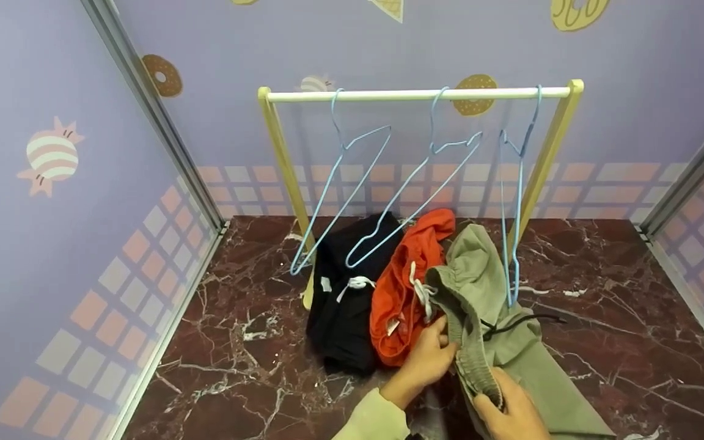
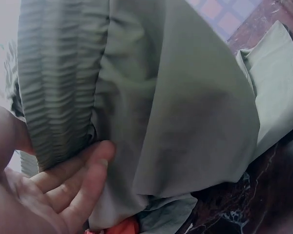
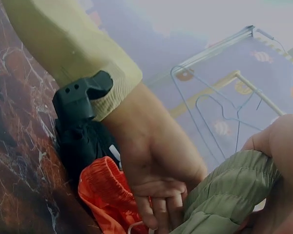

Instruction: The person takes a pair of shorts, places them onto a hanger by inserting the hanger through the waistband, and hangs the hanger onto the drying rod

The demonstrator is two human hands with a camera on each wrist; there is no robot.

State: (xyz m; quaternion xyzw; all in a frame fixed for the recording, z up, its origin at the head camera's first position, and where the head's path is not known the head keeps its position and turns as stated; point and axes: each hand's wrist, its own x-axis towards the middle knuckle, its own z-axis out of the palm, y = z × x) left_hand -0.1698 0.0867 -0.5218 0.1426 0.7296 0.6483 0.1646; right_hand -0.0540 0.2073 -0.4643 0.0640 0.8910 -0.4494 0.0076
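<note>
Olive-green elastic-waist pants (image 1: 529, 360) with a black drawstring lie toward the right of the marble-patterned surface, their waistband raised between both hands. My left hand (image 1: 428, 357) holds the waistband's left side; in the left wrist view its thumb is on one face of the gathered band and its fingers (image 2: 83, 190) on the other. My right hand (image 1: 511, 406) pinches the near edge of the waistband, thumb on the inner side. Just left of the pants lie an orange-red garment (image 1: 388, 311) with a white drawstring and a black garment (image 1: 343, 324) with a white cord.
Behind the clothes stands a rack with a white bar (image 1: 388, 95) and wooden posts. On it hang three blue hangers: a left one (image 1: 321, 226), a middle one (image 1: 382, 238) and a right one (image 1: 518, 244), which reaches down to the pants. Patterned walls (image 1: 52, 244) enclose the surface.
</note>
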